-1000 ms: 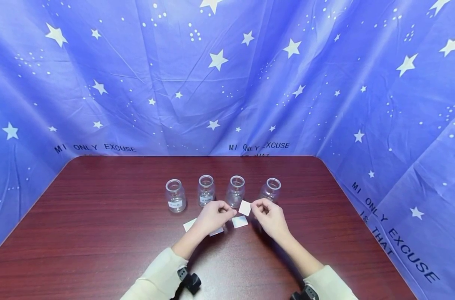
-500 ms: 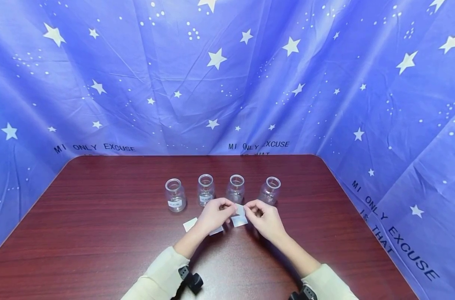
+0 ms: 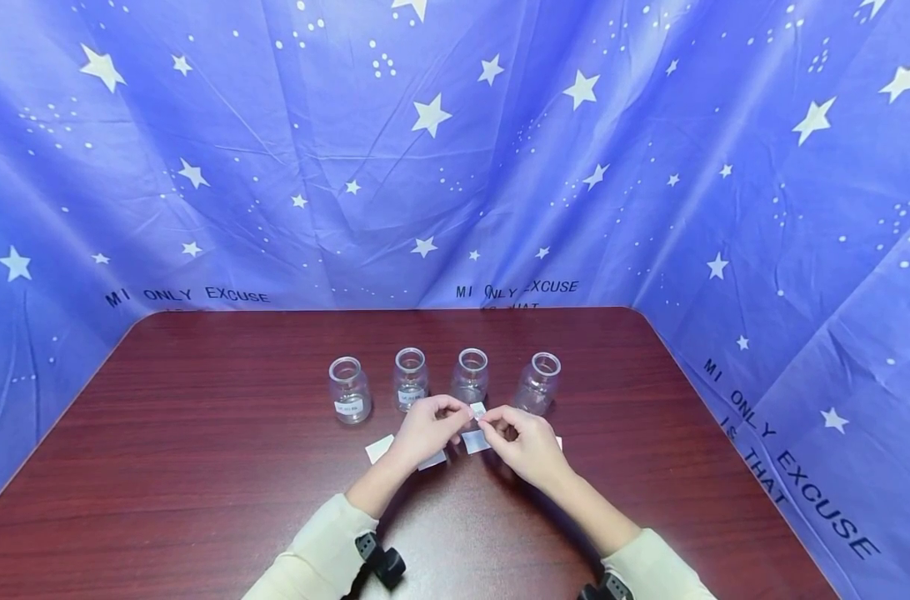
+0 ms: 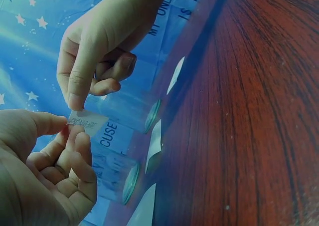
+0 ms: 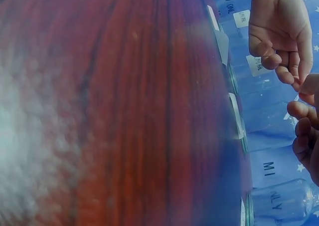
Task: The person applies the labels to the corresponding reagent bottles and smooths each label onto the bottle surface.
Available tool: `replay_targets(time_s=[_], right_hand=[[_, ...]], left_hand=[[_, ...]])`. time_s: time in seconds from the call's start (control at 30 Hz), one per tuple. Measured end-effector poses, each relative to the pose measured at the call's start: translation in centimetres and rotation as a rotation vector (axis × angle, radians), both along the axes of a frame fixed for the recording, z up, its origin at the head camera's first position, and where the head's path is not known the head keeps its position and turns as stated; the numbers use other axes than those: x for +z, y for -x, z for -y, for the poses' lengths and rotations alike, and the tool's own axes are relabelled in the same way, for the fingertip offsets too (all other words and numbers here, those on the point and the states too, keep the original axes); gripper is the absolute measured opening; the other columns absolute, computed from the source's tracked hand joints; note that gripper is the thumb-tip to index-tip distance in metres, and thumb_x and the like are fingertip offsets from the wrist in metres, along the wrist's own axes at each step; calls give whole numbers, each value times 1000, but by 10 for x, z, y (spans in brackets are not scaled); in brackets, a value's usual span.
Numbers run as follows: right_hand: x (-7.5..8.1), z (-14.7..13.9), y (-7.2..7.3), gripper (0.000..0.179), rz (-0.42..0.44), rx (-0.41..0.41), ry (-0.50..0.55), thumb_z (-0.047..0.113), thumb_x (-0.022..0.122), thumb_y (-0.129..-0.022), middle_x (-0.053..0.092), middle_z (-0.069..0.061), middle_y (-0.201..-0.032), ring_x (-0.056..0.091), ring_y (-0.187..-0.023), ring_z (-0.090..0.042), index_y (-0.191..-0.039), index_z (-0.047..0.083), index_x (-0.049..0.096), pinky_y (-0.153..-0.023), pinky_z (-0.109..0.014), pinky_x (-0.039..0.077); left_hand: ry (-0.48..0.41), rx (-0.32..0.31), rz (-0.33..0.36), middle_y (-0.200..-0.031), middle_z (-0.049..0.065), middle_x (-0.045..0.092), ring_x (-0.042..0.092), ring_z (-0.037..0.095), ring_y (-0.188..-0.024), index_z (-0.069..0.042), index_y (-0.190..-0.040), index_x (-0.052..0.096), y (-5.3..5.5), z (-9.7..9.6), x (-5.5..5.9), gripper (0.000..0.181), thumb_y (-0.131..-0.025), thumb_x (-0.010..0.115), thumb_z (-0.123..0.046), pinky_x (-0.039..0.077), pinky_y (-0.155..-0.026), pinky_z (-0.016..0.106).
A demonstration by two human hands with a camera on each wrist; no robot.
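Observation:
A small white label (image 4: 88,123) with dark printed characters is held up between both hands, in front of the third jar (image 3: 470,379) from the left. My left hand (image 3: 428,427) pinches one edge of it between thumb and finger. At its other edge, the right hand (image 3: 528,442) pinches with thumb and fingertip. In the head view only a small part of the label shows between the fingertips. The two left jars, the far left jar (image 3: 349,387) and the second jar (image 3: 410,375), bear white labels low on their sides; the right jar (image 3: 539,383) shows none.
White paper pieces lie before the jars: a left piece (image 3: 380,447), a second piece (image 3: 432,460) partly behind the left wrist, a third piece (image 3: 475,442) under the hands, and a right piece (image 3: 559,442) mostly hidden. A starry blue curtain (image 3: 312,167) surrounds the wooden table (image 3: 200,467).
The right hand has brought the label leftward to the left hand, which now also pinches it. The right hand has shifted slightly left, uncovering a paper piece's edge. The jars have stayed put.

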State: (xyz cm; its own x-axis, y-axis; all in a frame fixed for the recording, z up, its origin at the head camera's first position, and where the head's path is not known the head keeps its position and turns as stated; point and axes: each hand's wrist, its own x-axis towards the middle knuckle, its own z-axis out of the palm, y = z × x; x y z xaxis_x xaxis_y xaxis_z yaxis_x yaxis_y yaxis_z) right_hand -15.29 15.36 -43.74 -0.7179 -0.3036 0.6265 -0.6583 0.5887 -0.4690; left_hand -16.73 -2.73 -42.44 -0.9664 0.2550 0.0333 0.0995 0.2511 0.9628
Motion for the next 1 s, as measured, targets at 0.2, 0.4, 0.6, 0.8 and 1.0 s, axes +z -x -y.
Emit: replay_targets(time_s=[0.2, 0.4, 0.6, 0.8, 1.0], right_hand=[[0, 1, -1, 10, 3, -11, 0, 6, 73, -76, 55, 9, -59, 44, -55, 6, -82, 12, 67, -50, -8, 37], [0, 1, -2, 11, -41, -31, -46, 13, 75, -76, 52, 12, -58, 44, -55, 6, -83, 14, 67, -51, -7, 36], [4, -1, -3, 11, -7, -112, -33, 14, 75, -76, 52, 12, -58, 44, -54, 6, -84, 15, 67, -49, -9, 36], [7, -6, 4, 8, 168, -163, 87, 11, 70, -81, 54, 7, -56, 41, -48, 5, -89, 9, 69, -43, -16, 36], [5, -7, 8, 5, 368, -131, 185, 9, 69, -83, 58, 0, -56, 46, -46, 1, -86, 5, 68, -41, -14, 35]], left_hand=[[-7, 0, -8, -77, 15, 69, 57, 8, -54, 0, -91, 67, -1, -1, 0, 17, -87, 59, -14, 46, -54, 21], [20, 47, -12, -68, 12, 66, 60, 13, -55, -2, -89, 67, 1, 0, -1, 15, -83, 59, -13, 48, -59, 23], [27, 66, -6, -73, 17, 67, 59, 12, -54, -2, -87, 67, 2, 3, 0, 15, -85, 57, -14, 47, -57, 23], [38, 49, -15, -68, 10, 64, 57, 9, -52, -3, -87, 67, 2, 4, -2, 13, -84, 60, -14, 48, -56, 23], [75, 30, -45, -66, 8, 63, 57, 9, -52, -6, -87, 67, 5, 4, -4, 11, -84, 60, -14, 48, -53, 22]])
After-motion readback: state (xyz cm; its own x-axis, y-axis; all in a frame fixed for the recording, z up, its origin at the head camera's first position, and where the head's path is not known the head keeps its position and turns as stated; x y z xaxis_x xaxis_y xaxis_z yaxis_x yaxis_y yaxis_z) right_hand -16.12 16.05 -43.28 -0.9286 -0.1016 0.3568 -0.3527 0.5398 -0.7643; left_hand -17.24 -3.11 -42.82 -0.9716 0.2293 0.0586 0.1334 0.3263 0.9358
